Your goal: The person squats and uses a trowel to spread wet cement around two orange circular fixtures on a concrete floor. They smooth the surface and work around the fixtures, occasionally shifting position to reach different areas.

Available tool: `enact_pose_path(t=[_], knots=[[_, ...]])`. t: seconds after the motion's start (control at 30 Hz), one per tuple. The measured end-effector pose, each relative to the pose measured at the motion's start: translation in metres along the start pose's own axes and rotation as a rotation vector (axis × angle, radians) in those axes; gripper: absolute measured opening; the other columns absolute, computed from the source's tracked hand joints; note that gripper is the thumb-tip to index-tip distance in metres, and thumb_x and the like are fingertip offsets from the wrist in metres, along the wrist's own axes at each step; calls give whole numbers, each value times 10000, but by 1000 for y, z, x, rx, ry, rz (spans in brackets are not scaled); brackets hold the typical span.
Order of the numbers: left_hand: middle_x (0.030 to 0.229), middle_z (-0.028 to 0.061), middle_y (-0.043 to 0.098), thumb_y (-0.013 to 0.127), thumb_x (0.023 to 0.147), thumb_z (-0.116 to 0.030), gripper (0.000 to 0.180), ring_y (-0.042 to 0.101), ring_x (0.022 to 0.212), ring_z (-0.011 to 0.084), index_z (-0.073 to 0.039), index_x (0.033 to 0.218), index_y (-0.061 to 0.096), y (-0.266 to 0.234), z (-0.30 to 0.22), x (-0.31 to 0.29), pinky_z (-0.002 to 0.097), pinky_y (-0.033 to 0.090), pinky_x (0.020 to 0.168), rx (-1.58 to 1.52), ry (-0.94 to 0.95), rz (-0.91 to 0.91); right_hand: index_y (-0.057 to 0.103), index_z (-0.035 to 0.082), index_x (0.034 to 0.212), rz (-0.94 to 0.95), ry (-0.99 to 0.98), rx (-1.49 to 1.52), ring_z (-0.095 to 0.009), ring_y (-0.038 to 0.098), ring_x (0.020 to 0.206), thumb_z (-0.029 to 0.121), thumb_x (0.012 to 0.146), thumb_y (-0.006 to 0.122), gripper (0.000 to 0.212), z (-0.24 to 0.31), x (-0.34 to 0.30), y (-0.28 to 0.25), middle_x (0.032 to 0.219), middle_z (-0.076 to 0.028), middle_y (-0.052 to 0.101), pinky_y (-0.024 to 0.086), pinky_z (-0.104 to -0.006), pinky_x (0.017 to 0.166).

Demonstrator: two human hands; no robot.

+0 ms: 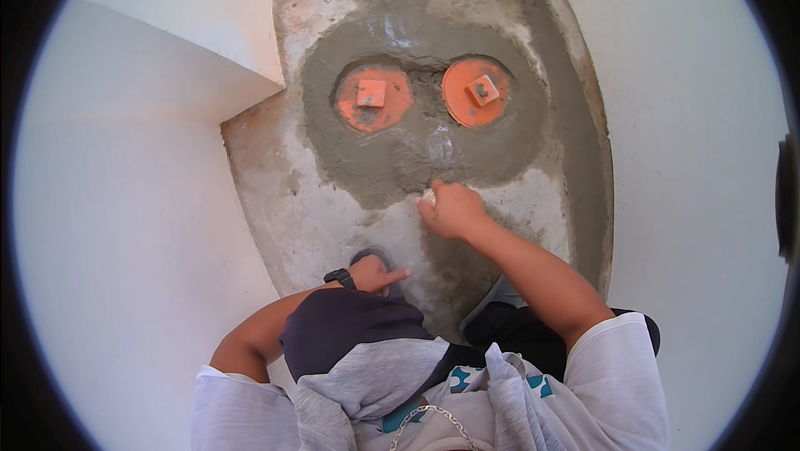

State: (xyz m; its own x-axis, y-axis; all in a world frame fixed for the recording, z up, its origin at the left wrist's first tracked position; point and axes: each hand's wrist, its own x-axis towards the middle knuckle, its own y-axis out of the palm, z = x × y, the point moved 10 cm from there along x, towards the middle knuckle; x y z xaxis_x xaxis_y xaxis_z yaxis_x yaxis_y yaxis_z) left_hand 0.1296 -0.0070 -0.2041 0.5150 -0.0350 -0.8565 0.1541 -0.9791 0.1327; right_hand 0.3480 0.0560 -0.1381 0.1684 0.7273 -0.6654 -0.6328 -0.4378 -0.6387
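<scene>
My right hand [454,209] is closed round a small pale piece [429,196], mostly hidden by the fingers, at the near edge of a patch of wet grey mortar [367,169]. I cannot make out what the piece is. Two round orange caps with square knobs, a left cap [388,114] and a right cap [457,103], sit sunk in the mortar beyond this hand. My left hand [375,273], with a black watch [340,277] on its wrist, hangs by my left knee, one finger stretched to the right and nothing seen in it.
A white wall [683,134] runs along the right. On the left a white wall [133,193] juts out into a corner at the top. A darker mortar strip [588,193] follows the right wall's foot. My shoes stand on the pale, stained concrete floor [292,209].
</scene>
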Motion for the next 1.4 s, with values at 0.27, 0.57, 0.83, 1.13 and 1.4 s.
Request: enact_pose_path(t=[0.27, 0.57, 0.83, 1.13, 1.4], knots=[[494, 102, 606, 686, 854, -688, 759, 593, 445, 193, 8, 554, 673, 0, -3, -2, 307, 463, 488, 12, -1, -6, 633, -31, 1100, 0, 66, 1, -435, 689, 977, 448, 966, 562, 503, -35, -8, -16, 977, -258, 715, 537, -512, 866], [557, 132, 653, 630, 883, -701, 777, 642, 531, 230, 9, 575, 700, 0, 7, 3, 353, 514, 602, 115, -37, -10, 626, -47, 1046, -79, 169, 65, -465, 681, 937, 461, 977, 552, 518, -86, -26, -23, 946, -296, 699, 533, -519, 840], [513, 88, 616, 675, 848, -713, 758, 611, 498, 191, -16, 551, 684, -1, 7, 5, 330, 485, 547, 92, -11, -48, 608, -68, 1042, -229, 222, 206, -494, 672, 913, 463, 989, 547, 536, -91, -53, -13, 910, -319, 692, 524, -547, 832], [494, 92, 600, 688, 844, -697, 742, 600, 486, 199, -13, 557, 691, -1, 10, 1, 329, 478, 544, 72, -43, -66, 615, -58, 1045, -127, 148, 32, -482, 674, 911, 489, 989, 528, 557, -98, -38, -16, 892, -305, 692, 531, -541, 827], [494, 91, 597, 686, 852, -692, 746, 587, 474, 192, -9, 553, 686, -2, 13, 4, 331, 467, 531, 74, -43, -53, 610, -71, 1013, -169, 245, 83, -488, 666, 916, 484, 990, 532, 562, -147, -56, -37, 910, -321, 684, 517, -545, 820]])
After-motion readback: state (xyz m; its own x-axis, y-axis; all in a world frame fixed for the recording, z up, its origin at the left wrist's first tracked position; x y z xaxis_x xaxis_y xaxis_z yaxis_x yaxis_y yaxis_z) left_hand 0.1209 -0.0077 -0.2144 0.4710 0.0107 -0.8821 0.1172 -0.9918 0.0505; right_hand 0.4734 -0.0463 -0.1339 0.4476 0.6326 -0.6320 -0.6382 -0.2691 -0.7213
